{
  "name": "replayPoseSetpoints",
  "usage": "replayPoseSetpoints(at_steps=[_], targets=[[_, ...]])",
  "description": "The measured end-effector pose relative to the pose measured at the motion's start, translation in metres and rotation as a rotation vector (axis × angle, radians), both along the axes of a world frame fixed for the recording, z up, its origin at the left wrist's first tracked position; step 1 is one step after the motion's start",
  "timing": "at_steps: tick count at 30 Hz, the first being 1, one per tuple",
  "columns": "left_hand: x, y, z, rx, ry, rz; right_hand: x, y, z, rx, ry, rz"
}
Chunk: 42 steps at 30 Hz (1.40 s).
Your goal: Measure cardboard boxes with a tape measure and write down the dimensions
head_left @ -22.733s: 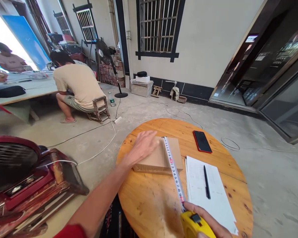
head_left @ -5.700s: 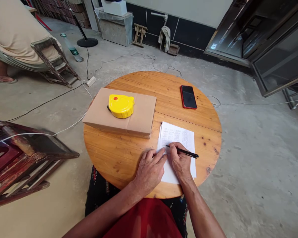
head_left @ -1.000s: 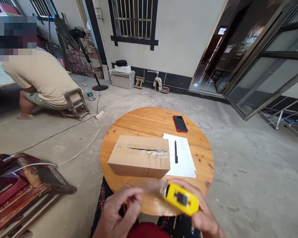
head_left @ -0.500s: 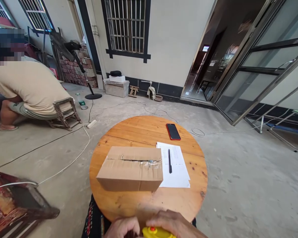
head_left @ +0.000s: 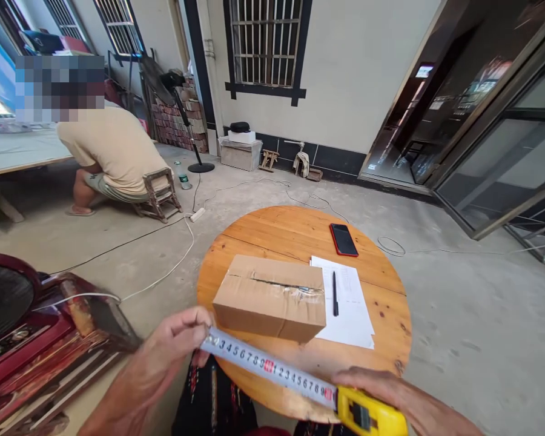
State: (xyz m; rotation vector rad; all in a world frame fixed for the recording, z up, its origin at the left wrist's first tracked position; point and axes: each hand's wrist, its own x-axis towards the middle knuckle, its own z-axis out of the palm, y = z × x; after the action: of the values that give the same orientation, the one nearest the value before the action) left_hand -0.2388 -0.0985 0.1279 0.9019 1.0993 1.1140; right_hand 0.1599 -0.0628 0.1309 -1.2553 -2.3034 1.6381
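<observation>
At far left a red-rimmed fan (head_left: pixel 9 309) stands, and behind it a person in a pale shirt (head_left: pixel 113 148) sits on a low wooden stool (head_left: pixel 160 195). Nearer, the left hand (head_left: pixel 175 342) pinches the free end of the tape blade (head_left: pixel 277 372) between thumb and fingers, just off the lower left corner of the cardboard box (head_left: pixel 270 297). The blade slants down rightward past the box's near side, with a good stretch drawn out; no part lies across the top, and whether it touches the front cannot be told. The box sits on the round table (head_left: pixel 281 227), its taped flaps up, a dark slit along the seam. To its right are paper sheets (head_left: pixel 356 321), with faint writing on the upper part and the lower part bare, and a pen (head_left: pixel 335 293) resting unheld on them; beyond lies a phone (head_left: pixel 344 240). Rightmost, the right hand (head_left: pixel 386 387) grasps the yellow case (head_left: pixel 375 418), its fingers wrapped over the top. So pulling out the blade seems done, while setting it against the box appears not yet done.
</observation>
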Motion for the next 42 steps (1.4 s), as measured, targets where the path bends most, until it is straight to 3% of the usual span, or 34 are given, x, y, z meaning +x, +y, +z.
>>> replayPoseSetpoints(at_steps=[3, 6, 9, 12, 16, 20, 25, 32, 37, 42], targets=[[-0.014, 0.018, 0.017, 0.111, 0.211, 0.046, 0.005, 0.027, 0.014, -0.020, 0.034, -0.006], [-0.023, 0.039, 0.025, 0.221, 0.407, 0.114, 0.004, 0.058, 0.027, 0.043, 0.152, -0.129], [-0.026, 0.057, 0.029, 0.269, 0.460, 0.168, -0.003, 0.083, 0.035, 0.102, 0.201, -0.163], [-0.024, 0.066, 0.032, 0.257, 0.408, 0.205, -0.012, 0.095, 0.041, 0.051, 0.184, -0.056], [-0.022, 0.065, 0.038, 0.226, 0.342, 0.229, -0.021, 0.087, 0.051, -0.030, 0.033, 0.167], [-0.025, 0.066, 0.045, 0.205, 0.257, 0.295, -0.021, 0.069, 0.071, -0.043, -0.281, 0.219], [-0.030, 0.075, 0.048, 0.182, 0.174, 0.373, -0.014, 0.051, 0.090, -0.045, -0.173, 0.246], [-0.029, 0.074, 0.042, 0.155, 0.149, 0.378, -0.018, 0.036, 0.085, -0.032, -0.093, 0.170], [-0.031, 0.070, 0.042, 0.164, 0.160, 0.364, -0.016, 0.035, 0.081, -0.023, 0.055, 0.140], [-0.030, 0.068, 0.038, 0.159, 0.134, 0.390, -0.013, 0.035, 0.072, 0.048, 0.050, 0.097]])
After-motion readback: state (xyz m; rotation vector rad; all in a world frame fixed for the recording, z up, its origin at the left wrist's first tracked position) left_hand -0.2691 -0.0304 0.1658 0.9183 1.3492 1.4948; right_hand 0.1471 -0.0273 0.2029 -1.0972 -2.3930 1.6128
